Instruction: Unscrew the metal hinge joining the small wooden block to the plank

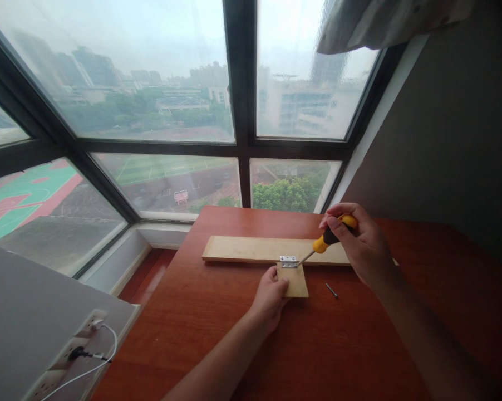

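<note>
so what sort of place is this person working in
An indoor room well above ground level, perhaps in a home: large dark-framed glass windows look down on a green-and-pink sports court, and white rectangular wall sockets sit to the left of a reddish-brown table.

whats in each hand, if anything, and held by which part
The right hand holds the yellow-and-black screwdriver by its handle; the left hand holds the small wooden board by its left edge.
</note>
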A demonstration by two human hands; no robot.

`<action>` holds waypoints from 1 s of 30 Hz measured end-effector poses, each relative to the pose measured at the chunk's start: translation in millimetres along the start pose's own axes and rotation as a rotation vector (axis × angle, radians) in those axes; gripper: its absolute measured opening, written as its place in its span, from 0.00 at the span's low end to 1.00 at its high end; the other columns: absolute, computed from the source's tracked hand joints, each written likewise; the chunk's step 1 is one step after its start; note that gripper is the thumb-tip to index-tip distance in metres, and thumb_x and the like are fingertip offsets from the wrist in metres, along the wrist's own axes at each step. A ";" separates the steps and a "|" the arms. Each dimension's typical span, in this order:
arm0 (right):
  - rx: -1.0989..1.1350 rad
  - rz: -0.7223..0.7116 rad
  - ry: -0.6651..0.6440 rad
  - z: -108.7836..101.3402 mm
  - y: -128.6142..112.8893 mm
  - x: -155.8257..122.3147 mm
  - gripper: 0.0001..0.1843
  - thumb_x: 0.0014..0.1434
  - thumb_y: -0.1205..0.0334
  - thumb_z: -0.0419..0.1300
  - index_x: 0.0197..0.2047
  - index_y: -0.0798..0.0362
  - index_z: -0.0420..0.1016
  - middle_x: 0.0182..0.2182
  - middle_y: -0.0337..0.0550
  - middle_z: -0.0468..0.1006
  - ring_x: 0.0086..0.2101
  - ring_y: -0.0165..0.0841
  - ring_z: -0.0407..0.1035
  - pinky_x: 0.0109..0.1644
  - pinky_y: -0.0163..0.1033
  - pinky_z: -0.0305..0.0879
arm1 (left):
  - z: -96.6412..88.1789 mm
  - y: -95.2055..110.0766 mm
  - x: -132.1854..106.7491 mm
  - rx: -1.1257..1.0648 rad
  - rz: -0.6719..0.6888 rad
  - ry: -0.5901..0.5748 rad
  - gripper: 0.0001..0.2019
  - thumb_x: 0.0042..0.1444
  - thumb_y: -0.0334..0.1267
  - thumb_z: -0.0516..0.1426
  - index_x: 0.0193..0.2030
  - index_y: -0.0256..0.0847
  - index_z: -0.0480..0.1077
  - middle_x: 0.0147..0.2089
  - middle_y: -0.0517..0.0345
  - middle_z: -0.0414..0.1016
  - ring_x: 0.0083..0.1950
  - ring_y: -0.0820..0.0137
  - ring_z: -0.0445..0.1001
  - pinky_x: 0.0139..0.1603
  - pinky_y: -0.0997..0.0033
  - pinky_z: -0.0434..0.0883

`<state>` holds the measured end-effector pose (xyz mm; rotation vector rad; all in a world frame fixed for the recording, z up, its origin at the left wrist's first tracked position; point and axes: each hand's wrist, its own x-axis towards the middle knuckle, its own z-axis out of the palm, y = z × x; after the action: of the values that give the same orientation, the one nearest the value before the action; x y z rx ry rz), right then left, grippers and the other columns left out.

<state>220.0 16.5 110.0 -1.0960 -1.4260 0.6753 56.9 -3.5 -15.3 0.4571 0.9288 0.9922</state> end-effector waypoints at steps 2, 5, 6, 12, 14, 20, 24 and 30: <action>0.002 0.004 0.002 1.8 -1.2 0.1 0.11 0.62 0.52 0.59 0.44 0.48 0.69 0.35 0.40 0.74 0.38 0.34 0.72 0.43 0.42 0.71 | -0.3 -0.2 0.1 -0.006 0.001 -0.001 0.16 0.46 0.25 0.59 0.44 0.37 0.69 0.43 0.47 0.77 0.41 0.64 0.76 0.38 0.70 0.74; -0.002 0.013 -0.004 3.8 -0.6 0.5 0.11 0.62 0.52 0.59 0.45 0.47 0.68 0.35 0.40 0.73 0.38 0.34 0.71 0.45 0.44 0.70 | -0.1 -0.2 0.3 -0.005 0.002 0.001 0.17 0.46 0.26 0.60 0.45 0.37 0.69 0.43 0.47 0.77 0.41 0.64 0.76 0.38 0.69 0.73; -0.005 0.013 -0.005 4.0 0.5 0.7 0.11 0.62 0.52 0.59 0.45 0.47 0.68 0.35 0.40 0.73 0.39 0.34 0.71 0.46 0.44 0.70 | 0.1 -0.1 0.3 -0.002 0.000 0.002 0.17 0.46 0.26 0.60 0.45 0.37 0.69 0.43 0.47 0.77 0.41 0.64 0.76 0.38 0.69 0.73; 0.019 -0.018 0.025 3.2 12.3 3.2 0.12 0.62 0.52 0.60 0.46 0.47 0.69 0.35 0.39 0.73 0.38 0.33 0.71 0.43 0.41 0.70 | 1.1 -0.1 -0.2 0.004 0.002 0.003 0.17 0.45 0.27 0.60 0.44 0.37 0.69 0.42 0.48 0.77 0.40 0.64 0.76 0.38 0.69 0.73; 0.031 -0.037 0.039 3.3 15.3 4.0 0.12 0.61 0.53 0.60 0.46 0.47 0.69 0.34 0.39 0.73 0.38 0.33 0.71 0.42 0.40 0.70 | 1.0 -0.3 -0.2 0.003 0.005 -0.001 0.17 0.45 0.26 0.60 0.44 0.37 0.69 0.42 0.48 0.77 0.40 0.65 0.76 0.37 0.70 0.73; 0.019 -0.047 0.016 5.0 16.0 5.5 0.12 0.62 0.52 0.59 0.46 0.47 0.70 0.35 0.39 0.74 0.37 0.33 0.71 0.41 0.40 0.70 | 1.5 -0.2 0.2 0.007 -0.002 0.009 0.17 0.45 0.25 0.58 0.45 0.37 0.69 0.42 0.48 0.77 0.40 0.65 0.76 0.37 0.70 0.73; -0.003 -0.060 0.016 4.2 17.0 7.4 0.13 0.62 0.52 0.59 0.47 0.47 0.69 0.34 0.39 0.73 0.37 0.33 0.71 0.42 0.40 0.70 | 1.9 -0.2 0.1 0.014 0.003 0.009 0.17 0.45 0.26 0.59 0.45 0.37 0.69 0.42 0.48 0.77 0.40 0.64 0.76 0.35 0.71 0.72; -0.086 -0.058 0.012 3.5 12.8 7.7 0.12 0.63 0.51 0.57 0.46 0.47 0.68 0.35 0.40 0.74 0.37 0.33 0.72 0.41 0.39 0.70 | 0.8 -1.0 0.5 0.016 0.004 0.009 0.17 0.45 0.26 0.58 0.45 0.37 0.69 0.42 0.48 0.77 0.40 0.64 0.76 0.34 0.72 0.72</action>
<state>220.4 29.1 101.4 -1.1192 -1.4829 0.5695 58.2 -3.5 -15.8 0.4689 0.9447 0.9912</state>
